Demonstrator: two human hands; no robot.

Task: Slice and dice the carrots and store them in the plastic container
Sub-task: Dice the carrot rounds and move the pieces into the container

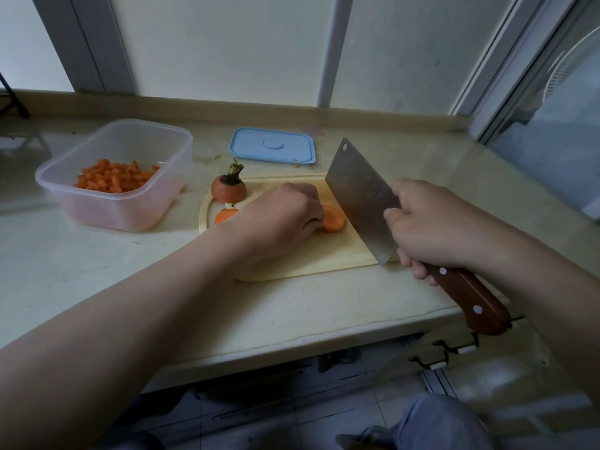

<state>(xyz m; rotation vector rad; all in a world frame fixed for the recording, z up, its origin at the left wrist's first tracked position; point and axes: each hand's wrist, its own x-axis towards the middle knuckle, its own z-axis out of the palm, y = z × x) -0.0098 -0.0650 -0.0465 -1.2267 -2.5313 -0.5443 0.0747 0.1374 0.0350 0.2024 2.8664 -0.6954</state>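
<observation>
**Orange carrot slice pinned on board, cleaver beside it**

Orange, flat, round-edged carrot slice (334, 219) lies on the pale wooden cutting board (311, 254), smooth cut face up. Left hand (279, 219) presses down on its left part, fingers curled over it, knuckles up; how much carrot sits under the palm can't be told. Second orange piece (225, 216) peeks out at the left of that hand, also on the board. Carrot top (229, 188) with a dark, stubby stem stands at the board's rear left corner, cut side down.

Right hand (431, 228) is closed around the cleaver (360, 199) where blade meets handle, forefinger against the blade's side. Blade is broad, rectangular, dull grey steel with a hole near the far corner; its lower corner sits at the board's near edge, just right of the slice, not touching it as far as visible. Handle is reddish-brown wood with metal rivets, sticking out past the counter's edge.

Clear plastic container (123, 203), rounded rectangle, sits left of the board, apart from it, holding a heap of small orange carrot dice (113, 178). Light blue lid (272, 146) lies flat behind the board. All rest on a pale speckled stone countertop (130, 277), small carrot scraps scattered near the lid.
</observation>
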